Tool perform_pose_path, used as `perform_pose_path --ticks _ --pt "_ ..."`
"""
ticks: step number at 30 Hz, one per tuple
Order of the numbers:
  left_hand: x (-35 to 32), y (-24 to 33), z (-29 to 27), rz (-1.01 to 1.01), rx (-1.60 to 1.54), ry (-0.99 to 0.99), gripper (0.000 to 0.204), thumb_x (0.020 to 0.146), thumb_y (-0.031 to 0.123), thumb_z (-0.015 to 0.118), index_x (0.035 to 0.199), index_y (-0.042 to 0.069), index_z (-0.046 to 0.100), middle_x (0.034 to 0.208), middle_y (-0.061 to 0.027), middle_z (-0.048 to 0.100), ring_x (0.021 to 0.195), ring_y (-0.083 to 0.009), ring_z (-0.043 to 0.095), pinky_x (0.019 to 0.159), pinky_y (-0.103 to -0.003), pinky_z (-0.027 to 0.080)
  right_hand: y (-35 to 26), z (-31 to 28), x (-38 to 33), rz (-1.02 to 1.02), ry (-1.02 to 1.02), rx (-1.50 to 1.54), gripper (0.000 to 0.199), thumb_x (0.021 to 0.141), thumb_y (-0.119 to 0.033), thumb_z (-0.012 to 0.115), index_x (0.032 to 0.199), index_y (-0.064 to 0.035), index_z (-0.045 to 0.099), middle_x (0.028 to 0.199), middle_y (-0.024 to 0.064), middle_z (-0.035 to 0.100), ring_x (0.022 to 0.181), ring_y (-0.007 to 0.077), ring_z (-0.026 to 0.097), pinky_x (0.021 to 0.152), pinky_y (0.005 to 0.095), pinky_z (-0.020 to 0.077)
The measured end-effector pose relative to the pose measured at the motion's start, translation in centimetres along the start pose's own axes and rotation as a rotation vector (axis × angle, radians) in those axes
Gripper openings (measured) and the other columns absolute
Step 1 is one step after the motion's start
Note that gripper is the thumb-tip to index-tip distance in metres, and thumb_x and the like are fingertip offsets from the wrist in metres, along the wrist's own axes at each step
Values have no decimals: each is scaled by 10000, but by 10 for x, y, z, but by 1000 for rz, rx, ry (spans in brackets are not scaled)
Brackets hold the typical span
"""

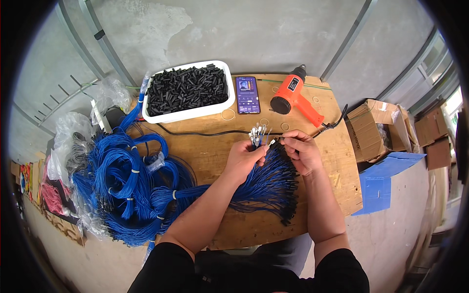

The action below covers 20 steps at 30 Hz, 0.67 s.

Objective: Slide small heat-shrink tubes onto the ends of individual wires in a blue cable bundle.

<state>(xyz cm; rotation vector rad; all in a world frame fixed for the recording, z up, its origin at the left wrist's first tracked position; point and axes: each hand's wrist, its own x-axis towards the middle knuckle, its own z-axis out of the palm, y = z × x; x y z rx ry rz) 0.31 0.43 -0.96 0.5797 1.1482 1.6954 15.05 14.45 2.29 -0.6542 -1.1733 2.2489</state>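
My left hand (245, 160) is closed around a bunch of thin blue wires, whose white and metal end terminals (257, 135) stick up above the fingers. One white terminal (272, 142) stands apart from the bunch, close to my right fingertips. My right hand (302, 150) pinches a small dark piece between thumb and forefinger; it looks like a short black tube, but is too small to be sure. Beneath both hands, blue wires (259, 188) fan out over the table, with black sleeves (289, 207) on their ends at the right.
A white tray (229, 93) of short black tubes stands at the back, beside a phone (248, 95) and an orange heat gun (295, 95). A black cable (210, 133) crosses the wooden table (337, 146). Bundled blue wire coils (127, 180) fill the left; cardboard boxes (366, 132) stand right.
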Motion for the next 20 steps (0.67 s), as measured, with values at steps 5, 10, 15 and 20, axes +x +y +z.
perform_pose_path --ticks 5,10,15,20 --pt "1 -1 -1 -7 13 -6 133 920 130 694 883 18 634 745 -29 616 631 -103 568 574 -246 456 0 6 -4 -16 -32 -85 125 867 47 682 984 3 683 768 22 644 542 19 419 457 164 283" --pt "1 -2 -1 12 -15 7 141 896 107 715 881 -13 643 724 -40 619 594 -102 569 538 -247 458 -1 12 -7 -26 28 -227 136 869 51 687 993 -5 690 731 -32 602 541 7 417 471 165 288" --pt "2 -1 -2 -7 -11 11 140 888 106 721 862 -10 646 711 -40 620 587 -106 571 531 -249 460 2 10 -7 -64 30 -281 145 870 52 688 1004 -1 702 740 -31 618 536 5 415 477 167 296" --pt "3 -3 -5 -14 -18 -24 139 885 105 721 848 -8 649 711 -48 629 587 -114 579 532 -255 472 3 10 -8 -112 30 -312 174 876 44 690 1045 8 709 783 -11 657 563 10 468 491 168 331"
